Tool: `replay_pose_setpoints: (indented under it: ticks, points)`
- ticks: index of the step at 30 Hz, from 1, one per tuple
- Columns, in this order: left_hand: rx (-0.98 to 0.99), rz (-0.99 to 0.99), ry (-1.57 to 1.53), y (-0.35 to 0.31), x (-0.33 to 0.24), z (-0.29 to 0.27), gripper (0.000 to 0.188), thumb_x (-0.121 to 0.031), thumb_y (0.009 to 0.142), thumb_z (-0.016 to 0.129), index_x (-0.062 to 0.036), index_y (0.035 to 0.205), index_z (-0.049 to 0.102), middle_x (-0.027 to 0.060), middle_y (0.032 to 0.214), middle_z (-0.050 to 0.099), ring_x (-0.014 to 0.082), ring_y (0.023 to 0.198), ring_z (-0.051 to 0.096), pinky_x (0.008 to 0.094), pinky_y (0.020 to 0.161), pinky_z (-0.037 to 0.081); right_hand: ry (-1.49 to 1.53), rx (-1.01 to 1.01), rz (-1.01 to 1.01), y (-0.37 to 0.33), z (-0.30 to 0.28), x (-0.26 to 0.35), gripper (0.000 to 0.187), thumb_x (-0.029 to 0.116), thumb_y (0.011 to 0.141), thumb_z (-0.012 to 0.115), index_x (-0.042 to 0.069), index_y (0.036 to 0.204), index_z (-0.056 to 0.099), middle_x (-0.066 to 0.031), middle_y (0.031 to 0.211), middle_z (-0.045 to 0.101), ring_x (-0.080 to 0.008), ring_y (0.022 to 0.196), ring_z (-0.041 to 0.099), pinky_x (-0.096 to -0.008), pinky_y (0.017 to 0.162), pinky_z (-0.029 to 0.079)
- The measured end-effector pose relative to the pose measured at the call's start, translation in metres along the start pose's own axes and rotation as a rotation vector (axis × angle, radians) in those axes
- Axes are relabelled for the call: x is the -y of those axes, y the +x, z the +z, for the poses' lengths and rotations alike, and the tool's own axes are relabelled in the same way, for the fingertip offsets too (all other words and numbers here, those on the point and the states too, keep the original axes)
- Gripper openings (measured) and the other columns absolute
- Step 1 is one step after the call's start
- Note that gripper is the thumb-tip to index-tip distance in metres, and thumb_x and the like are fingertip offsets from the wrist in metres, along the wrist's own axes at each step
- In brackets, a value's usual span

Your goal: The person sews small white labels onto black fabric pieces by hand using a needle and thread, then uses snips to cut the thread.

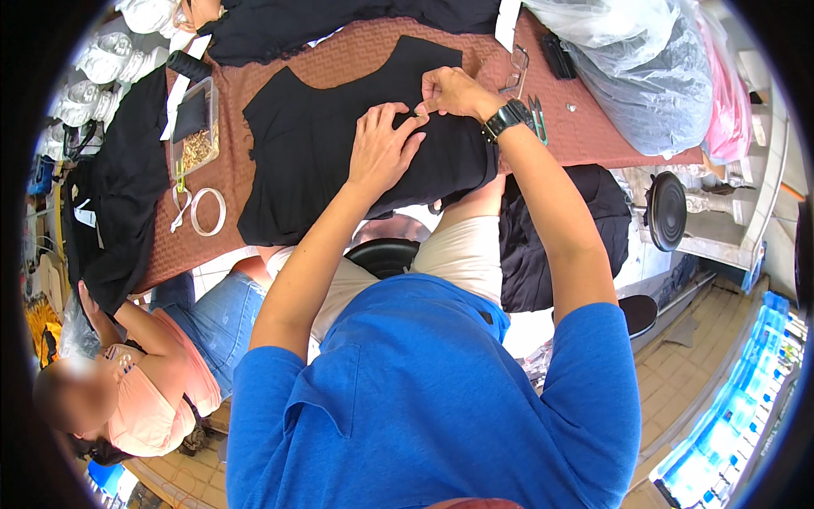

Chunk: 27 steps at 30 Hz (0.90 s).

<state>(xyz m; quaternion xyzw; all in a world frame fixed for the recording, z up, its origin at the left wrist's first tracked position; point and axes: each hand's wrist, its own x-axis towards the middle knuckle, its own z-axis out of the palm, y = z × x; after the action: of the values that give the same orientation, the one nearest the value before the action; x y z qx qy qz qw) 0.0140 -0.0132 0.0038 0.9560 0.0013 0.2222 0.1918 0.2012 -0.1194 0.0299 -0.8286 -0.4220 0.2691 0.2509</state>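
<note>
Our black garment (322,127) lay lengthwise along the worktop (593,131)'s near edge, neckline outward; left hand (383,148) rested fingers-apart; whether right hand (459,92) clamped cloth, we couldn't tell.

Solid black marks the garment (339,127) against a reddish-brown surface (225,153) with a small repeating pattern, before a person in a plain blue shirt (441,407), cream shorts (471,254) and a black watch (507,119). At left, gold-coloured pieces (197,148) glint near 1 white ring (194,212) and 1 black spool (188,65); at far right, whitish translucent plastic (653,76) meets pink wrapping (725,93). A co-worker, left, wears a peach top (153,399) and faded blue jeans (231,327). Near right, tan floor tiles (661,365) form a grid.
</note>
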Motion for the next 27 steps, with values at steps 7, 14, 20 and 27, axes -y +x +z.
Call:
replay_pose_setpoints:
  ticks: [7, 14, 20, 27]
  points:
    - [-0.010, 0.034, 0.009, 0.001, -0.001, -0.001, 0.024, -0.026, 0.092, 0.063, -0.0157, 0.114, 0.066, 0.0061, 0.125, 0.054, 0.0271, 0.117, 0.048, 0.0439, 0.100, 0.038, 0.000, -0.022, -0.002, -0.004, -0.002, 0.001, 0.027, 0.020, 0.075, 0.083, 0.002, 0.083, 0.066, -0.0103, 0.073, 0.070, -0.0224, 0.070, 0.069, -0.0364, 0.068, 0.053]
    - [0.012, 0.073, -0.002, 0.000, 0.001, 0.000, 0.024, -0.021, 0.094, 0.060, -0.0125, 0.116, 0.064, -0.0006, 0.132, 0.055, 0.0233, 0.121, 0.050, 0.0437, 0.102, 0.036, 0.052, -0.549, -0.142, -0.019, 0.004, -0.017, 0.016, 0.011, 0.080, 0.075, 0.001, 0.089, 0.066, -0.0146, 0.078, 0.069, -0.0265, 0.073, 0.068, -0.0373, 0.069, 0.054]
    - [-0.023, 0.103, -0.002, 0.000, 0.002, 0.006, 0.030, -0.021, 0.091, 0.062, -0.0121, 0.120, 0.065, -0.0025, 0.132, 0.059, 0.0222, 0.121, 0.051, 0.0436, 0.103, 0.036, -0.401, -0.823, 0.092, -0.017, -0.023, -0.063, 0.014, 0.007, 0.083, 0.062, 0.000, 0.095, 0.061, -0.0244, 0.086, 0.068, -0.0414, 0.084, 0.067, -0.0481, 0.074, 0.054]
    - [0.001, 0.077, -0.006, -0.002, 0.003, 0.004, 0.032, -0.022, 0.094, 0.060, -0.0131, 0.124, 0.065, -0.0037, 0.133, 0.059, 0.0223, 0.123, 0.050, 0.0432, 0.105, 0.035, -0.679, -0.696, 0.140, -0.013, -0.002, -0.044, 0.035, 0.007, 0.077, 0.071, 0.000, 0.105, 0.050, -0.0204, 0.096, 0.065, -0.0358, 0.091, 0.068, -0.0405, 0.074, 0.058]
